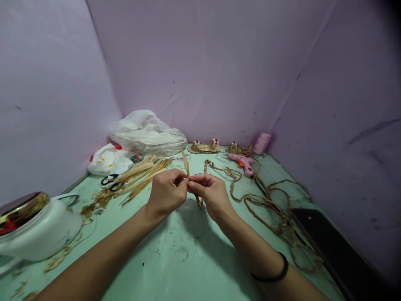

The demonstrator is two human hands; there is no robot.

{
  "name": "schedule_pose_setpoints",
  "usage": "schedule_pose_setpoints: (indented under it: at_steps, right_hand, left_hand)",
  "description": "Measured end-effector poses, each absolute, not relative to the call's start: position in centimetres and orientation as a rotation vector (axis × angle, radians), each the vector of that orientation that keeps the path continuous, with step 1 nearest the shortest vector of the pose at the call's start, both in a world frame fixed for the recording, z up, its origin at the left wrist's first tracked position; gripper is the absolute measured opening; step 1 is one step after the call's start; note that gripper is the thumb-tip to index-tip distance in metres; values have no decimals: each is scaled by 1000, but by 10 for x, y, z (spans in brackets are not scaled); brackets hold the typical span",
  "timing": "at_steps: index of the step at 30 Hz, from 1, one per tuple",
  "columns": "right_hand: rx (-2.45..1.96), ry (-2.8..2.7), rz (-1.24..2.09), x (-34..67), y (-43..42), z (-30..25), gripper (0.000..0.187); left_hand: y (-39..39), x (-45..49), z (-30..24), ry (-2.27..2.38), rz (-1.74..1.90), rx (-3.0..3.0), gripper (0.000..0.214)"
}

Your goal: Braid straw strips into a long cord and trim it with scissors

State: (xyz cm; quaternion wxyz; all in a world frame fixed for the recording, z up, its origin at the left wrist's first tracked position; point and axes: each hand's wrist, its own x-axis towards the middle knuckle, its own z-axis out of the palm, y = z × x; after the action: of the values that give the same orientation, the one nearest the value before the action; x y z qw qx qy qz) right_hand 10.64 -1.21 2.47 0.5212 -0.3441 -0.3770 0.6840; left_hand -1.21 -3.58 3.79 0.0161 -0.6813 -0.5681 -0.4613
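Note:
My left hand [169, 188] and my right hand [211, 192] meet above the middle of the table, fingertips pinched together. Between them is a pale dried leaf strip [185, 163] that stands up from the pinch, along with the end of a brown braided rope [199, 202]. The exact grip is partly hidden by the fingers. From there the rope rises behind my right hand and runs right across the table in loose loops [269, 202]. Left of my hands lies a bundle of dried leaf strips [145, 173], with black-handled scissors [109, 180] beside it.
A white enamel pot [46, 230] stands at left. White plastic bags [147, 133] lie at the back left. Along the back are woven pieces with flowers [205, 148], a pink glue gun [242, 163] and a pink thread spool [262, 143]. A dark flat object [332, 246] lies at right.

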Motion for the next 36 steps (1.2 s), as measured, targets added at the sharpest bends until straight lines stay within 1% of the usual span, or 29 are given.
schedule_pose_setpoints:
  at_steps: [5, 8, 14, 17, 20, 22, 24, 28, 33, 36]
  right_hand:
    - [-817, -939, 1606, 105, -13, 22, 16]
    - [-803, -949, 1610, 105, -13, 23, 16]
    - [-811, -1032, 1591, 105, -13, 22, 16]
    - [-820, -1145, 1489, 104, -13, 20, 13]
    - [-848, -1243, 1379, 104, -13, 16, 9]
    - [-848, -1242, 1339, 104, -12, 14, 7]
    - [-812, -1205, 1339, 106, -11, 12, 8]
    - [-739, -1170, 1440, 107, -9, 11, 12]
    - [-699, -1155, 1542, 107, -11, 17, 16]
    - [-701, -1146, 1552, 107, -12, 19, 16]
  left_hand:
    - [-38, -16, 36, -1556, -1218, -2216, 14]
    - [-39, -17, 37, -1551, -1141, -2232, 14]
    - [-38, -13, 41, -1814, -1266, -2198, 12]
    - [-37, -10, 41, -1973, -1379, -2212, 11]
    - [-37, -8, 43, -2033, -1465, -2248, 11]
    - [-39, -6, 45, -2000, -1453, -2336, 13]
    - [-41, -5, 49, -1933, -1359, -2438, 16]
    - [-45, -7, 56, -1864, -1191, -2436, 20]
    - [-46, -12, 63, -1630, -1355, -2381, 19]
    - [-44, -14, 63, -1618, -1284, -2419, 14]
